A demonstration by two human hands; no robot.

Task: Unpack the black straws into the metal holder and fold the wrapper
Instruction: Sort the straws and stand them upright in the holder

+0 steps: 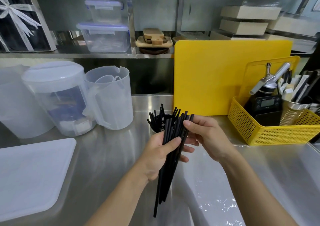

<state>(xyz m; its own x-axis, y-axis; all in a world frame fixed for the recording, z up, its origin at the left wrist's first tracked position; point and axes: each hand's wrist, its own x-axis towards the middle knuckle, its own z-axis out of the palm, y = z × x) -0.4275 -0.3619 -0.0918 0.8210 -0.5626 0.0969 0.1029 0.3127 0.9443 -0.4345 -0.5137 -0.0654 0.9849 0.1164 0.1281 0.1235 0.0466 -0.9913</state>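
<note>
Steel surface (107,156), my left hand (159,155) fingers closed around bundle of black straws (170,149), right hand (206,135) fingers pinching bundle's upper ends, metal holder (155,129) just behind with straws in it, clear wrapper (216,182) flat under my right forearm.

Left side: a white tray (32,172), a lidded clear jar (57,97) and a clear jug (110,97).
Right side: a yellow cutting board (216,77) stands behind a yellow basket (270,132).
Shelf: two clear boxes (105,35).
</note>
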